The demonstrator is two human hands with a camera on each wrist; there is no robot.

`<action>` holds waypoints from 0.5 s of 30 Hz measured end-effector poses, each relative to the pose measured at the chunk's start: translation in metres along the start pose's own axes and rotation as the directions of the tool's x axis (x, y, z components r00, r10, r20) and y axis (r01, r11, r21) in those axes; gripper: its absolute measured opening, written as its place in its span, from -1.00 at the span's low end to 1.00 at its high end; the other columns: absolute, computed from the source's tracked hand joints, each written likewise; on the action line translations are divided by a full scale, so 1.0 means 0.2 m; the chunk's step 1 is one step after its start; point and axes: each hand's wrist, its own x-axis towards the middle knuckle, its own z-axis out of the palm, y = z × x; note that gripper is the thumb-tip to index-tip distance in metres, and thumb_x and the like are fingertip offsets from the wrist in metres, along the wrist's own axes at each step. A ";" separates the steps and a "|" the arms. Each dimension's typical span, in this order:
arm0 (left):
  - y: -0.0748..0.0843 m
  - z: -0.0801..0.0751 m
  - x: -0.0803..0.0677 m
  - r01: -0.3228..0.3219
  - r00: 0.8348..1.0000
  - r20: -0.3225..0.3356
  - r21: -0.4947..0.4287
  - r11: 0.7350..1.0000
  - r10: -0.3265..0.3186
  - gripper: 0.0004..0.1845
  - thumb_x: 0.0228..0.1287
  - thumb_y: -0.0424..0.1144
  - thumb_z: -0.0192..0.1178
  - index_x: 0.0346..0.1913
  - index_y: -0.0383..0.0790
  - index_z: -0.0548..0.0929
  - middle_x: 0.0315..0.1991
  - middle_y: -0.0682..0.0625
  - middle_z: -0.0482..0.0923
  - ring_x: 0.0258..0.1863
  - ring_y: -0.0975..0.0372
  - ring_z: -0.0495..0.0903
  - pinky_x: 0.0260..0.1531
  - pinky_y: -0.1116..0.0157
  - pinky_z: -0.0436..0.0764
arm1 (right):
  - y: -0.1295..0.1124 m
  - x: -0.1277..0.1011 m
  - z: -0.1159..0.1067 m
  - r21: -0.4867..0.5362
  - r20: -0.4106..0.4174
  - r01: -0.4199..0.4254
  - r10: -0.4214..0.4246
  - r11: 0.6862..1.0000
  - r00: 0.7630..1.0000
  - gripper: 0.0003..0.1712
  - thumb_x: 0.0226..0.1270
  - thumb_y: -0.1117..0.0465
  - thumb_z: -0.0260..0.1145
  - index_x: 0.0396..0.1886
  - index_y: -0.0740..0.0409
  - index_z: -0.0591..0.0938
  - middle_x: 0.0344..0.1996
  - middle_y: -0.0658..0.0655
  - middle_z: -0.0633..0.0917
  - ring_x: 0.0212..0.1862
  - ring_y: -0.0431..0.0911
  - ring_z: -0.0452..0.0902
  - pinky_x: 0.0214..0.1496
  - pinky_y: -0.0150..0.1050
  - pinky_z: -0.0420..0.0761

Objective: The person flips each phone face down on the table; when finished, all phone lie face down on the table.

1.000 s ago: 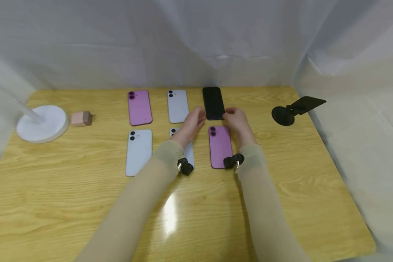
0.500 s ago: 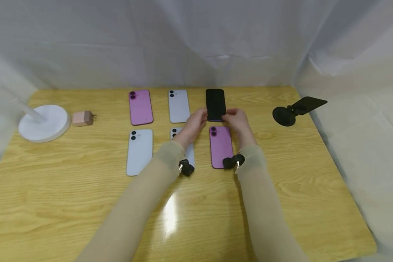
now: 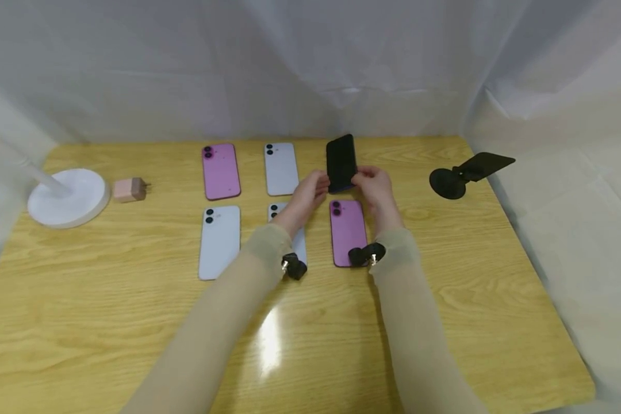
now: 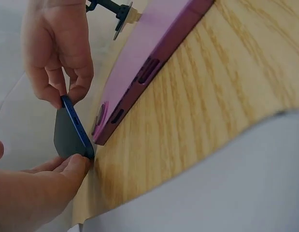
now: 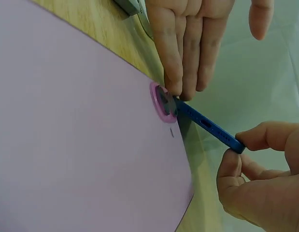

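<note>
A smartphone with a dark face and a blue frame (image 3: 341, 161) stands tilted at the back of the table, its right side raised. My right hand (image 3: 375, 187) pinches its near right corner between thumb and fingers; the blue edge with its port (image 5: 207, 124) shows in the right wrist view. Straight fingers of my left hand (image 3: 306, 198) touch the phone's lower left corner, the thumb apart from it. Just in front lies a pink phone (image 3: 347, 230), back up. A white phone (image 3: 299, 247) is partly hidden under my left wrist.
Left of my hands lie another pink phone (image 3: 221, 172) and two white phones (image 3: 282, 169), backs up. Further left are a pink charger plug (image 3: 129, 190) and a round white stand base (image 3: 67, 198). A black stand (image 3: 447, 183) is at the right; a white curtain (image 3: 269, 75) hangs behind.
The dark phone has shifted slightly right, and its right side has risen off the table with my right hand. My left hand has barely moved.
</note>
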 end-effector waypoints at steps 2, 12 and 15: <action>0.01 0.00 -0.01 -0.003 1.000 0.001 -0.010 1.000 0.003 -0.45 0.46 -0.12 -0.14 0.34 -0.45 0.28 0.33 -0.20 0.28 0.32 0.09 0.26 0.33 0.33 0.27 | 0.00 0.00 0.01 0.005 0.000 0.018 -0.018 1.000 1.000 -0.55 0.19 0.51 0.17 0.12 0.46 0.49 -0.19 0.12 0.52 -0.22 -0.16 0.44 -0.05 -0.33 0.54; 0.06 0.00 -0.02 -0.061 0.998 0.022 -0.059 0.996 0.063 -0.47 0.47 -0.14 -0.12 0.35 -0.41 0.27 0.35 -0.19 0.28 0.33 0.11 0.27 0.34 0.36 0.25 | -0.06 -0.03 0.09 -0.113 0.017 0.094 -0.092 0.989 0.996 -0.56 0.19 0.47 0.22 0.11 0.39 0.54 -0.09 0.22 0.59 -0.10 -0.09 0.48 -0.09 -0.38 0.55; 0.07 0.00 -0.01 -0.088 0.996 0.009 -0.075 0.993 0.089 -0.50 0.48 -0.17 -0.12 0.33 -0.42 0.29 0.31 -0.21 0.32 0.30 0.09 0.30 0.34 0.33 0.27 | -0.07 -0.04 0.11 -0.159 0.031 0.142 -0.138 0.977 0.990 -0.57 0.17 0.48 0.24 0.09 0.41 0.56 -0.10 0.27 0.61 -0.12 -0.07 0.50 -0.12 -0.40 0.55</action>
